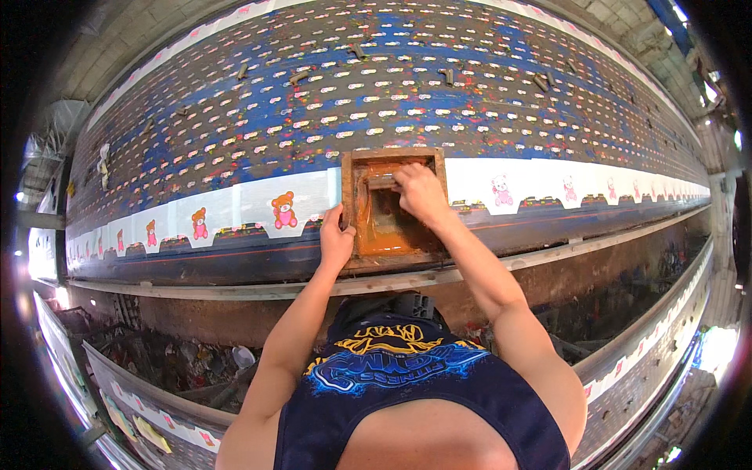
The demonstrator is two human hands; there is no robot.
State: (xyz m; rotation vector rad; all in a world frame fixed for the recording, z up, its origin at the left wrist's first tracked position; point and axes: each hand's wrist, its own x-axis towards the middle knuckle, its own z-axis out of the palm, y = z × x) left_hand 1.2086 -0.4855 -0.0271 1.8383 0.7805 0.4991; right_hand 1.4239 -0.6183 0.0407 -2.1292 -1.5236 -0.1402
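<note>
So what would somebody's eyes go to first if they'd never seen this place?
Probably the wooden frame in the middle, orange inside, with the left hand at its left side and the right hand reaching in. Next, the row of bears: brown-and-pink bears left of the frame, paler bears to its right. Behind them stretches a long table, blue and dark with colorful specks.

Strewn litter [188,364] (pale round scrap [244,357] among it); second patterned table [644,385], lower right; block wall [627,30], upper right.
</note>
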